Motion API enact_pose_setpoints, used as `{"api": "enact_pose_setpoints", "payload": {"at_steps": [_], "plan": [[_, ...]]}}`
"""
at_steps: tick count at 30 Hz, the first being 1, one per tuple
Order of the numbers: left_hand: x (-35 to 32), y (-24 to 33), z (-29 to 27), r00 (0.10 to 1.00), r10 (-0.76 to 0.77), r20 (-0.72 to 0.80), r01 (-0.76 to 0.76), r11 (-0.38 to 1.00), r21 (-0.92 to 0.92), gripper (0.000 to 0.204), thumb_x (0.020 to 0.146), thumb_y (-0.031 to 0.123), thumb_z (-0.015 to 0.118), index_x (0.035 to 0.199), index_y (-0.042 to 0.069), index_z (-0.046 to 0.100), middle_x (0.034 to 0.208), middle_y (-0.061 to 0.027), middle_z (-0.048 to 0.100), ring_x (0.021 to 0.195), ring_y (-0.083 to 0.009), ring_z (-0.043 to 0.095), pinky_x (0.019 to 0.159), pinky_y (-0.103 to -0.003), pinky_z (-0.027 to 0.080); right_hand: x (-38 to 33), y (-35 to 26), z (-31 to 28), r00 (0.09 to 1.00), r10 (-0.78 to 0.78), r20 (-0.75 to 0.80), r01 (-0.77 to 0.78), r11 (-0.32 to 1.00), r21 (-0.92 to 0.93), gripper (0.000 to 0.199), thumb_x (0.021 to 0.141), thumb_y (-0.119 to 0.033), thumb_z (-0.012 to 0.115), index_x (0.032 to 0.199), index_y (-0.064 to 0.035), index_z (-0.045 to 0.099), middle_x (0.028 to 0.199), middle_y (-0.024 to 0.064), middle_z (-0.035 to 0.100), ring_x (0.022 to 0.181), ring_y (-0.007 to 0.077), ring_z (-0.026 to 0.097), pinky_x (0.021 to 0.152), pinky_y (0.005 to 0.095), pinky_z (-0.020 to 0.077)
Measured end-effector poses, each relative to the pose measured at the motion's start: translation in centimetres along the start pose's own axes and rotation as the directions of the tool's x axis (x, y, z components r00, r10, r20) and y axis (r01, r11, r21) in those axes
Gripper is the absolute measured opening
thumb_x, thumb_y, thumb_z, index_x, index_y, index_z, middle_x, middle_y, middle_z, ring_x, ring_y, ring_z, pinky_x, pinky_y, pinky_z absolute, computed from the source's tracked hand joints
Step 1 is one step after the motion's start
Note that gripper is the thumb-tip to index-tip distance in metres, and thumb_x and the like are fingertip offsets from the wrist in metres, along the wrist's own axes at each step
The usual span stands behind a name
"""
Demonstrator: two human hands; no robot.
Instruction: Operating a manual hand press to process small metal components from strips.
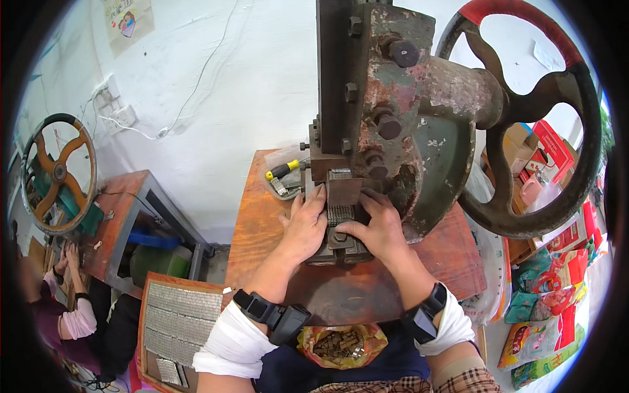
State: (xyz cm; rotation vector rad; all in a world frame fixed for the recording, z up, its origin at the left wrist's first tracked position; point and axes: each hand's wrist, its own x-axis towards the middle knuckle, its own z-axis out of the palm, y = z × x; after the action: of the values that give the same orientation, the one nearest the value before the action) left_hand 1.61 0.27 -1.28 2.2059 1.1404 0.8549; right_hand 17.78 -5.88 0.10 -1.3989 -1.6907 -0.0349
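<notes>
Both my hands are at the base of a hand-wheel press, on either side of a ridged row of small metal pieces [340,215] under the ram [344,192]. My left hand [306,224] presses its closed fingers against the row's left side, fingertips partly hidden by the press. From the right, my right hand [379,227] grips the row, with its fingers reaching behind and its thumb stretched over the near end. A bolt [340,236] on the dark clamp plate [357,247] sits just below that thumb.
The large wheel [567,85] stands at the right. A tub [278,190] with a yellow-black screwdriver [283,170] is behind my left hand. At lower left lies a tray [148,288] of metal pieces; a bag [308,340] of brassy pieces is at my lap. Another person [85,321] works at far left.
</notes>
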Motion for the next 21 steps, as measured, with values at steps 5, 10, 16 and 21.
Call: {"api": "enact_pose_setpoints", "payload": {"at_steps": [5, 10, 16, 21], "plan": [[-0.4, -1.2, 0.2, 0.995, -0.047, -0.093, 0.031, 0.985, -0.168, 0.047, 0.087, 0.015, 0.044, 0.134, 0.010, 0.042, 0.141, -0.0082, 0.039, 0.130, -0.0398, 0.029, 0.101, -0.063, 0.022, 0.3, -0.1, -0.4, 0.995, 0.085, 0.056, -0.095, 0.976, 0.198, 0.059, 0.060, -0.024, 0.081, 0.109, -0.0006, 0.060, 0.113, 0.0205, 0.058, 0.105, 0.0377, 0.055, 0.089, 0.0411, 0.0451], [-0.1, -1.9, 0.4, 0.993, 0.071, -0.095, -0.077, 0.995, -0.069, 0.046, 0.086, 0.014, 0.043, 0.132, 0.009, 0.044, 0.140, -0.0089, 0.040, 0.126, -0.0362, 0.034, 0.103, -0.052, 0.027, 0.1, -0.2, -0.2, 0.984, 0.150, 0.097, -0.169, 0.958, 0.233, 0.064, 0.058, -0.023, 0.083, 0.112, 0.0007, 0.058, 0.116, 0.0205, 0.056, 0.105, 0.0377, 0.055, 0.089, 0.0404, 0.0455], [0.3, -2.0, 0.4, 0.996, 0.085, -0.022, -0.086, 0.995, -0.047, 0.049, 0.087, 0.016, 0.041, 0.136, 0.011, 0.039, 0.145, -0.0052, 0.033, 0.129, -0.0381, 0.031, 0.096, -0.070, 0.024, 0.6, -0.5, 0.5, 0.998, 0.039, -0.059, -0.040, 0.999, -0.009, 0.080, 0.055, -0.032, 0.084, 0.119, 0.0030, 0.052, 0.121, 0.0207, 0.052, 0.105, 0.0381, 0.055, 0.088, 0.0399, 0.0469], [-0.3, -0.1, -0.7, 0.994, -0.092, 0.051, 0.088, 0.993, 0.076, 0.051, 0.088, 0.018, 0.040, 0.138, 0.012, 0.035, 0.147, -0.0029, 0.029, 0.131, -0.0385, 0.029, 0.094, -0.076, 0.018, -1.0, -2.7, -6.4, 0.983, -0.153, -0.097, 0.150, 0.988, -0.036, 0.051, 0.062, -0.025, 0.081, 0.106, -0.0038, 0.064, 0.108, 0.0190, 0.059, 0.097, 0.0354, 0.060, 0.083, 0.0400, 0.0488]]}}
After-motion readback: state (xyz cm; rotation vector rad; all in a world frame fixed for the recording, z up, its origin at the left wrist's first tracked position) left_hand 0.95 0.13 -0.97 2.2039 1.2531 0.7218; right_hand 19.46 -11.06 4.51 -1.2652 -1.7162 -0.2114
